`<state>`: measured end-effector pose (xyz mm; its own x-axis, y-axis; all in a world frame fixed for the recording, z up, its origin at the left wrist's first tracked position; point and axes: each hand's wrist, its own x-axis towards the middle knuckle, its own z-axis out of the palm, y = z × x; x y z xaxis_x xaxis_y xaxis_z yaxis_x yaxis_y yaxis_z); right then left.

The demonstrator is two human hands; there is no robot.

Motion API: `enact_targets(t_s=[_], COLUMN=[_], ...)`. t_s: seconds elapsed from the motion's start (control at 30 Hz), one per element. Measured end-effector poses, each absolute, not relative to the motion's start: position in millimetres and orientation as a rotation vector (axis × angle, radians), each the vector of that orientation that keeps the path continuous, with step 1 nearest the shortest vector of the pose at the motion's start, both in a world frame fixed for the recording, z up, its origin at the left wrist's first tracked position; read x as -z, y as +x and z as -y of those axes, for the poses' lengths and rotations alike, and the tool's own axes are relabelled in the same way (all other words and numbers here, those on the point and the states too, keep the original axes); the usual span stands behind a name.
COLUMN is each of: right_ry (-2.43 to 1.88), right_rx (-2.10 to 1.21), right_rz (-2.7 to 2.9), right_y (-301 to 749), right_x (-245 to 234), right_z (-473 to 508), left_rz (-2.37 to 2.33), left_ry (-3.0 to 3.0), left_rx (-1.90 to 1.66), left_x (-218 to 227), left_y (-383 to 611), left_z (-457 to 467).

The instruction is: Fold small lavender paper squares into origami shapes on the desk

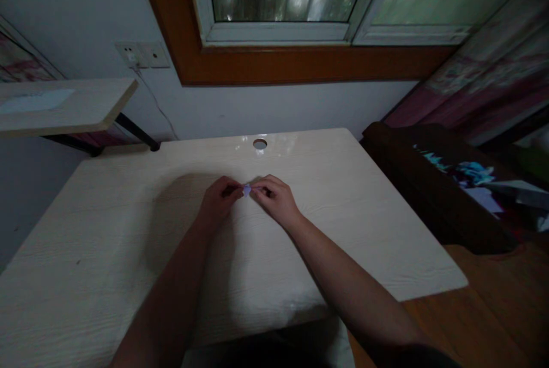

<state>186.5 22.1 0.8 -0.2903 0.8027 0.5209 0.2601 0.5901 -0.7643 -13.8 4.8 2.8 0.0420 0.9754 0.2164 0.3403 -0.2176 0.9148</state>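
Observation:
A small pale-purple piece (246, 190), perhaps paper, is pinched between my two hands over the middle of the desk. It is too small for me to tell its exact kind. My left hand (220, 201) grips its left side with thumb and forefinger. From the other side, my right hand (275, 199) pinches its right edge, fingers curled. Both hands are close to the pale wood-grain desk (343, 208), and the fingertips nearly meet around the piece.
A round cable hole (259, 144) lies near the desk's back edge. A raised shelf (86, 106) on black legs stands at the left. On the wall, a socket (141, 55) has a white cord plugged in. To the right sits a dark brown cabinet (412, 185) with assorted items.

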Motion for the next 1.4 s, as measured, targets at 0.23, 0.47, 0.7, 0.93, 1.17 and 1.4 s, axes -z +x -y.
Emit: enact_targets(t_s=[0.23,0.47,0.7,0.93,1.17,1.4], right_ry=[-0.833,-0.839,-0.875,-0.844,-0.835,-0.823], right_rx=[-0.668,-0.665,-0.730,-0.725,-0.623,-0.501], right_rz=[1.850,1.844,1.835,1.830,1.842,1.928], right_y=[186.4,185.7,187.5,185.6,184.5,185.5], right_x=[-2.8,-1.8,-6.0,-3.6,-1.2,-5.6], right_z=[-21.1,-20.8,-19.1,-21.4,-19.9,-16.5], left_rz=[-1.352,-1.354,-1.364,-1.333,-1.316,-1.397], left_ry=[1.616,1.650,1.742,1.880,1.874,1.820], left_rx=[-1.159,-1.170,-1.218,-1.243,-1.235,-1.199], left_x=[-4.1,-4.3,-0.9,-5.0,-0.5,-2.6], left_y=[-13.2,-12.8,-13.9,-11.6,-11.1,-9.2], left_z=[-5.1,-5.4,-5.1,-2.7,-3.7,-2.8])
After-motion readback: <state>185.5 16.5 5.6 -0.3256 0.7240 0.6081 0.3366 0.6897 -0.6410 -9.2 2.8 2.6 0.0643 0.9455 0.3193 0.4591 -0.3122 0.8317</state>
